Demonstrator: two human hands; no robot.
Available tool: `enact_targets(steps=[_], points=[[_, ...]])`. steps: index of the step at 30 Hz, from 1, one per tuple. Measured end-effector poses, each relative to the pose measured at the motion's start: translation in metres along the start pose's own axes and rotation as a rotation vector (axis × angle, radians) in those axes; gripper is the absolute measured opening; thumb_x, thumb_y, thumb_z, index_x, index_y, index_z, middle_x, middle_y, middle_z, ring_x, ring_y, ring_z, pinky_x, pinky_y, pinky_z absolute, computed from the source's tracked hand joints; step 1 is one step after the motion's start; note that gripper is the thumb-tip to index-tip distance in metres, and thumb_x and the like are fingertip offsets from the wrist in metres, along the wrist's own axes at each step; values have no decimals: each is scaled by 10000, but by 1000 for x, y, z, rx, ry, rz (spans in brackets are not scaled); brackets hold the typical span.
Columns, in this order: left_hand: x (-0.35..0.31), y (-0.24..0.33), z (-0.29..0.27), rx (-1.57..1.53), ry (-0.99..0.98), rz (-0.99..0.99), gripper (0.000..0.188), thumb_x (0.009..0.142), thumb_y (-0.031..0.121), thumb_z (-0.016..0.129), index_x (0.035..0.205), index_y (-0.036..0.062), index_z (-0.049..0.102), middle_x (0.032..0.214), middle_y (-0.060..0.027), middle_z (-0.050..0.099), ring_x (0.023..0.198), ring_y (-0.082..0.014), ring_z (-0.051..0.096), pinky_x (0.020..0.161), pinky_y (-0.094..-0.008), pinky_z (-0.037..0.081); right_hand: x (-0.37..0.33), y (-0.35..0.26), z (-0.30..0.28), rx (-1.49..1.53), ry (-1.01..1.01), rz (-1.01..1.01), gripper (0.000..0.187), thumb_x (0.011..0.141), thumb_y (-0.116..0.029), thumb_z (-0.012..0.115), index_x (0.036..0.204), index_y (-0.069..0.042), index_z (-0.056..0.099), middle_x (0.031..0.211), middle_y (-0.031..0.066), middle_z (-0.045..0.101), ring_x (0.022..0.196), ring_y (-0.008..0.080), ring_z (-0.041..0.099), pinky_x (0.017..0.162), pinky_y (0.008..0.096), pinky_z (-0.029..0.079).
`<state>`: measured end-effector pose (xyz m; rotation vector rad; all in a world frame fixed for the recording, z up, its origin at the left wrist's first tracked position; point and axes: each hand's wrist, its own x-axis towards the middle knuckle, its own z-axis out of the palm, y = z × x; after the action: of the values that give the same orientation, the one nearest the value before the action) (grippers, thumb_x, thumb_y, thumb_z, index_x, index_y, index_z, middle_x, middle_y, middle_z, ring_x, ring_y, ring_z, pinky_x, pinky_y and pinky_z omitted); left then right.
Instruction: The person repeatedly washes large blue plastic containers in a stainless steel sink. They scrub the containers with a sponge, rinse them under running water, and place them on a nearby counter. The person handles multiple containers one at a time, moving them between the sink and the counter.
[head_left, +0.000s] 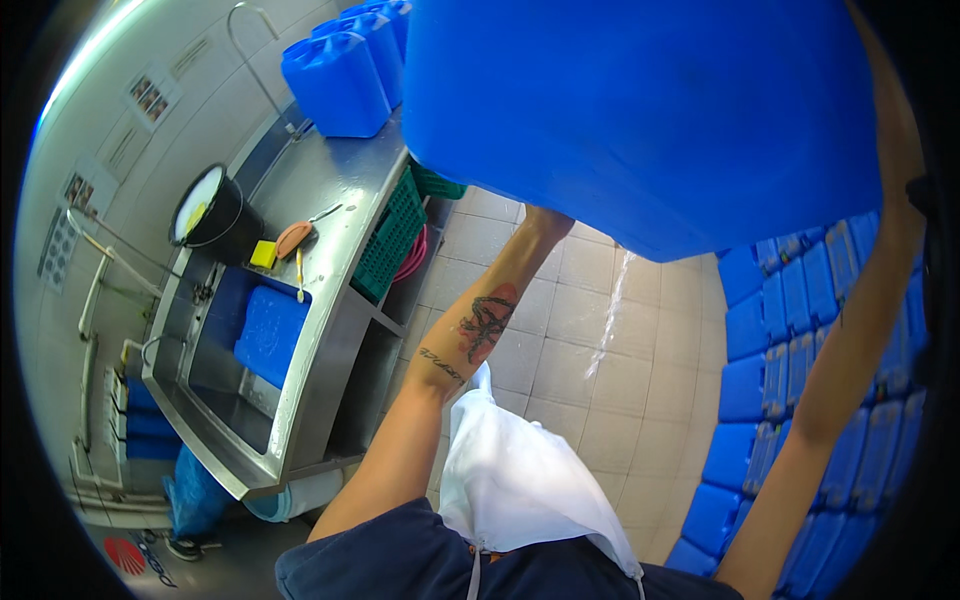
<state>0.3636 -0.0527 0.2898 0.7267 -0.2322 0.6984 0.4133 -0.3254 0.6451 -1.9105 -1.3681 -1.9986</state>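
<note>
A big blue plastic jerrycan [640, 110] is raised close in front of me and fills the upper right of the view. Beneath its lower left edge my left hand [548, 220] supports it, the fingers hidden by the can. The right arm [900, 190] reaches up along the can's right side. The right hand holds the can near the top rim of the view, its fingers out of sight. Below the can a whitish streak of water [610, 315] shows against the tiles; whether it falls or lies there I cannot tell.
At left stands a steel sink counter [345, 165] with a black bucket [225, 222], yellow sponge [263, 254], brushes [294, 240] and several blue jerrycans [337, 85]. Another blue container [272, 335] lies in the basin. Green crates [390, 235] sit below. Stacked jerrycans [735, 400] line the right.
</note>
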Motion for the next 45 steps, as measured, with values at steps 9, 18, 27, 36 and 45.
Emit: enact_targets(steps=[9,18,27,36,45], points=[[69,78,-85,-58,298,-49,454,951,501,468,1155,107,570,1063,-60,611,974,-221,557,815,-407,489,67,-98,124,74,67,-134,600,792,-465,751,1175,-21,621,1041,165,685,751,226,686,652,275,566],[-23,221,-216,0,588,-73,443,951,507,463,1119,114,579,972,-44,606,817,-200,530,700,-398,478,144,-250,251,679,249,247,645,796,-493,754,1201,-12,612,1014,176,697,804,289,718,709,389,598],[-59,260,-309,-86,770,3,434,950,513,458,1084,120,587,881,-28,600,661,-179,504,585,-390,467,175,-355,330,884,154,315,705,732,-494,801,1137,48,601,977,200,665,866,320,683,747,374,551],[-42,334,-336,-332,1004,347,457,938,572,447,941,132,570,681,16,511,399,-105,296,351,-311,310,96,-424,480,1438,-636,932,776,847,-624,613,1172,80,591,913,234,691,765,283,702,707,388,576],[91,430,-187,384,1249,156,472,971,565,456,888,111,551,593,27,438,419,-79,392,392,-243,357,-41,-602,624,2357,-1730,544,810,920,-658,464,1340,33,508,1289,172,579,1197,251,542,1020,414,411]])
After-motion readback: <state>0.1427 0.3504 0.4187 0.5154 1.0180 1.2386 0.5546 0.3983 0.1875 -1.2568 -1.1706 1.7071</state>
